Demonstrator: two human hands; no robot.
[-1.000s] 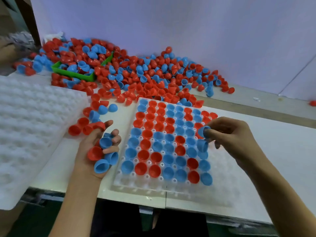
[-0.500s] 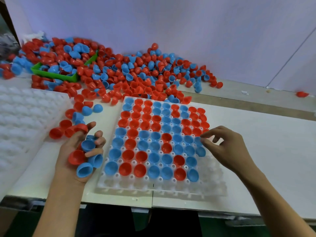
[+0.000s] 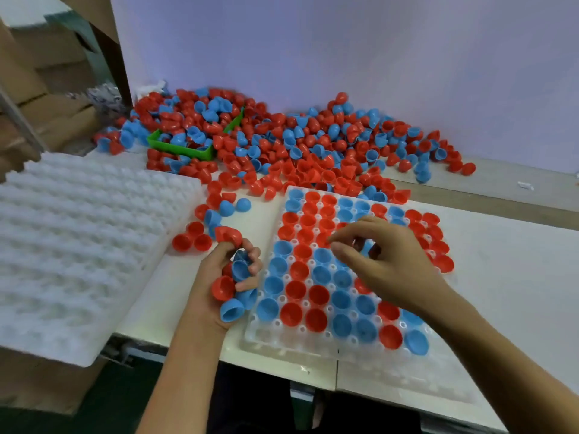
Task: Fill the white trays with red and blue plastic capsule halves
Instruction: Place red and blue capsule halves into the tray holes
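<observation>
I noted the left hand [image 3: 230, 277] gripping spare halves [image 3: 233, 289] as ready stock; right hand [image 3: 380, 261] hovered empty, fingers loosely curled, over the tray [image 3: 300, 347].

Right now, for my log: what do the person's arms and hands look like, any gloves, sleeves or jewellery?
Both are bare: the left hand and the right hand wear no gloves, and no rings, watch or wristband show. Both forearms are uncovered to the frame edge; no sleeve is visible.

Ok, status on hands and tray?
Left hand grips a clutch of capsule halves. Right hand empty, over tray. Nearest row unfilled. Nothing blocking.
</observation>
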